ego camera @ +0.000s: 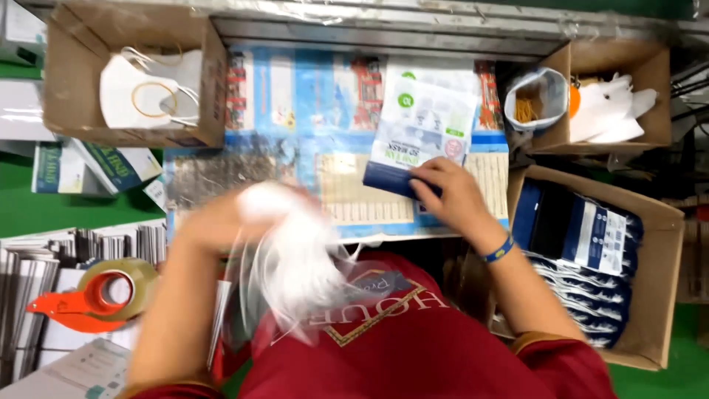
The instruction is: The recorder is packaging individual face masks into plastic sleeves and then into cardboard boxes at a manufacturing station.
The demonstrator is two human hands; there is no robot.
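Note:
My left hand [221, 218] is blurred with motion and grips a bunch of white face masks [292, 255] with their ear loops hanging down over my red shirt. My right hand [450, 193] presses on the dark blue bottom edge of a white and blue mask pouch [421, 125], which lies flat on the printed blue work surface [295, 103]. I wear a blue band on the right wrist.
A cardboard box [74, 96] at the back left holds white masks and a rubber band. At the right, one box [650, 222] holds stacked blue pouches, another [650, 66] white items. An orange tape dispenser [96, 295] sits at the left on stacked cartons.

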